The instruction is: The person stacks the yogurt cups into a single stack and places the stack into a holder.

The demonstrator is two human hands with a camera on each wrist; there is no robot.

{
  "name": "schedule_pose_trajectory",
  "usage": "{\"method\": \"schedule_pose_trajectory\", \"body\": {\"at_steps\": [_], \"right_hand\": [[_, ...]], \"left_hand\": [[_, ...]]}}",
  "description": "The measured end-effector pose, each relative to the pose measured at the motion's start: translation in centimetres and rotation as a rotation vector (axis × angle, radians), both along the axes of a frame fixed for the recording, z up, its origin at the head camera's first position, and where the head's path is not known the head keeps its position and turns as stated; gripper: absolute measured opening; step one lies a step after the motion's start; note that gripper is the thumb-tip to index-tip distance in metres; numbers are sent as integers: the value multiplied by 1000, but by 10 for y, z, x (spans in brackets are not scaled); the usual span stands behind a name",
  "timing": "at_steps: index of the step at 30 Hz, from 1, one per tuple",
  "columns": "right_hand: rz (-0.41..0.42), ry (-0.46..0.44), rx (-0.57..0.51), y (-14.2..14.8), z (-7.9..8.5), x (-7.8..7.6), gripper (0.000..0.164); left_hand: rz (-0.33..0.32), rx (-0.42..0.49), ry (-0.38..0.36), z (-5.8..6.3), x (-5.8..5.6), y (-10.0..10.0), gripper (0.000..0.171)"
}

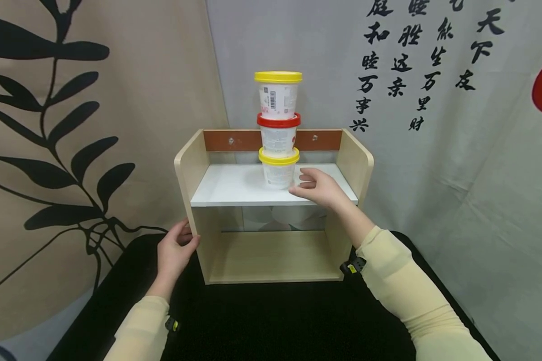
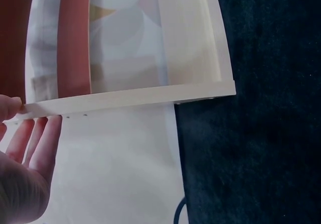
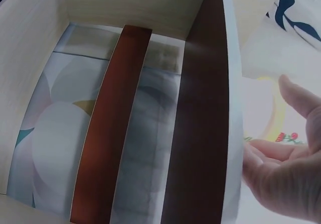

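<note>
Three white plastic tubs stand stacked on the white upper board of a small wooden shelf. The top tub has a yellow lid, the middle tub a red one, and the bottom tub a yellow one. My right hand is just right of the bottom tub, thumb and fingers apart; whether it touches the tub is unclear. In the right wrist view that tub is overexposed. My left hand pinches the shelf's left side panel, thumb on one face and fingers on the other.
The shelf stands on a black cloth. A brown-red rail runs across its back above the white board. Behind hangs a pale curtain with dark writing, and leaf patterns show at left.
</note>
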State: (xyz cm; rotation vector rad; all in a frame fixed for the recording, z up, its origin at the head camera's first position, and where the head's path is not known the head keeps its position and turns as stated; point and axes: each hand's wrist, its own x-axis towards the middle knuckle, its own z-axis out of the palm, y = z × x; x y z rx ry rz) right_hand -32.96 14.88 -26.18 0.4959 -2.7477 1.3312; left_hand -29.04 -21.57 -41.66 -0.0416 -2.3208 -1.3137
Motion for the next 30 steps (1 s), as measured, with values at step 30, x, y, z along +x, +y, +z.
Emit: {"method": "schedule_pose_trajectory", "body": {"at_steps": [30], "right_hand": [[64, 211, 50, 34, -59, 64, 59]], "left_hand": [[-1, -282, 140, 15, 43, 16, 45]]}}
